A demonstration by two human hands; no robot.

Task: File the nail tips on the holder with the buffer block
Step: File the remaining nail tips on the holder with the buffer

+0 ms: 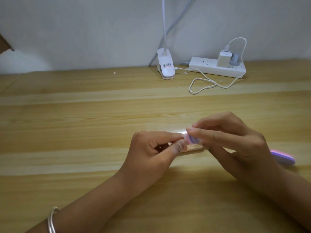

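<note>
Lower left: a bracelet [51, 221] is worn on the left wrist. Centre: the holder [193, 150], a pale strip on the wooden table [84, 115], is pinched at its left end by the left hand [151, 148]. The buffer block [193, 140] is gripped in the right hand [235, 140] and set against that end; its pink tail protrudes at right. Upper right: a power strip [217, 68].
</note>
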